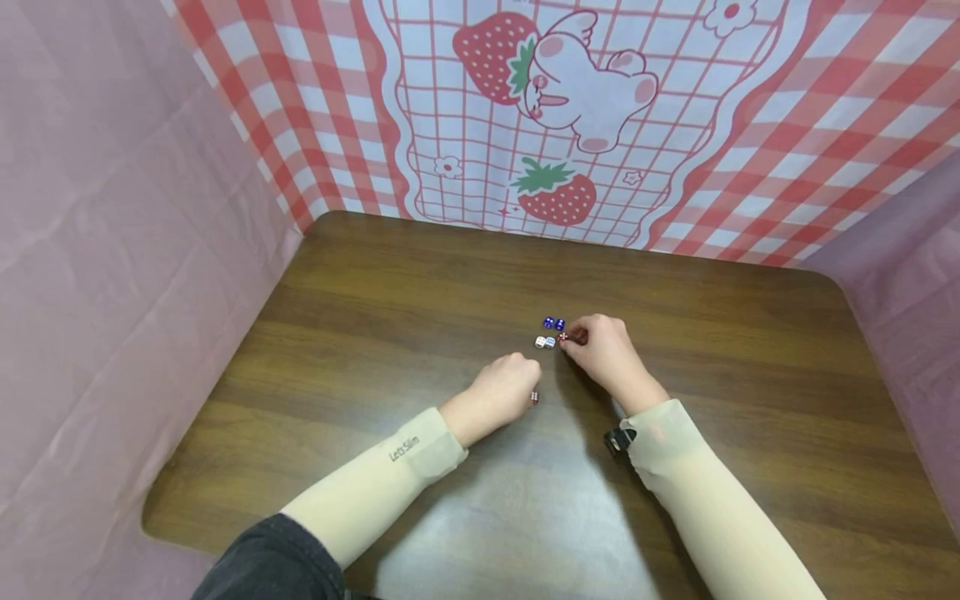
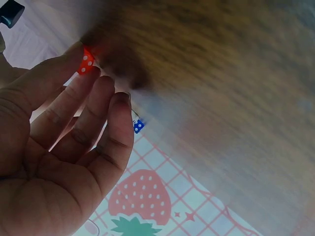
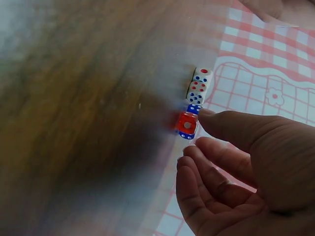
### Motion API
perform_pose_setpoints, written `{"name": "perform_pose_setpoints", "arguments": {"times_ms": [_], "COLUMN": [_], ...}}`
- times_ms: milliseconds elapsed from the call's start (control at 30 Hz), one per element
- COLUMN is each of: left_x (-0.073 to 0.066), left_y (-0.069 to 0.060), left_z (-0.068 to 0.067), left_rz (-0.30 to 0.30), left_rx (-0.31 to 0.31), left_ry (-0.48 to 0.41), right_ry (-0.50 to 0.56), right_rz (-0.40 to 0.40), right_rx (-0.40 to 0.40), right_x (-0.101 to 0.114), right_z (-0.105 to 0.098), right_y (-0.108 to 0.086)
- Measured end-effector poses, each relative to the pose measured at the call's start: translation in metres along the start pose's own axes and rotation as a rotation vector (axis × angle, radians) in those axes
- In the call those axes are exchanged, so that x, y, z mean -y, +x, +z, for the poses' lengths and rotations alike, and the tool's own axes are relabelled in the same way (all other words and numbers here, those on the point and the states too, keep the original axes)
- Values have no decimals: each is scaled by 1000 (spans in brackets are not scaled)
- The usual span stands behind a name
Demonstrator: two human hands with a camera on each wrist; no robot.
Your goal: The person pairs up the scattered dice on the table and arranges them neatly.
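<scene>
My left hand [image 1: 495, 385] pinches a red die with white dots [image 2: 86, 61] between thumb and index finger, the other fingers curled beside it. At the right, my right hand [image 1: 602, 350] has thumb and index fingertips at a second red die [image 1: 562, 337]. That die's large white dot shows in the right wrist view; the fingertips' exact contact is hard to make out. Left of this die sit two white dice [image 1: 545, 342], side by side. Just behind them is a pair of blue dice [image 1: 554, 323], partly covered by the red die in the right wrist view.
The dice stand on a brown wood-grain table [image 1: 360, 333] with rounded corners. A red-and-white checked cloth [image 1: 322, 100] with strawberries hangs along its back edge, and pink cloth [image 1: 112, 250] at the sides. A black device [image 1: 619, 440] is at the right wrist.
</scene>
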State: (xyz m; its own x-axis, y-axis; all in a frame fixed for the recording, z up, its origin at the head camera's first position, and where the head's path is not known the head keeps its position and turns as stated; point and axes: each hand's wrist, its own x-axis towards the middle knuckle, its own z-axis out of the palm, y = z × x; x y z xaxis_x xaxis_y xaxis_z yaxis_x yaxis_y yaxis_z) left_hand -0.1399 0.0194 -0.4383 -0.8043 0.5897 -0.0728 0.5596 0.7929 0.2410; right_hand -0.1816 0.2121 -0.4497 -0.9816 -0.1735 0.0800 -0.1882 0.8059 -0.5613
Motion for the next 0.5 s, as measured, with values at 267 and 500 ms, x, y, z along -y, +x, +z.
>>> {"name": "perform_pose_setpoints", "arguments": {"times_ms": [267,500], "left_x": [1,0], "left_y": [0,0], "left_z": [1,1], "left_rz": [-3,-9], "left_rx": [2,4], "left_ry": [-3,2], "right_ry": [-43,-73], "right_rz": [18,-1], "right_rx": [-2,-2], "right_x": [-2,-3], "right_z": [5,7], "right_y": [8,13]}}
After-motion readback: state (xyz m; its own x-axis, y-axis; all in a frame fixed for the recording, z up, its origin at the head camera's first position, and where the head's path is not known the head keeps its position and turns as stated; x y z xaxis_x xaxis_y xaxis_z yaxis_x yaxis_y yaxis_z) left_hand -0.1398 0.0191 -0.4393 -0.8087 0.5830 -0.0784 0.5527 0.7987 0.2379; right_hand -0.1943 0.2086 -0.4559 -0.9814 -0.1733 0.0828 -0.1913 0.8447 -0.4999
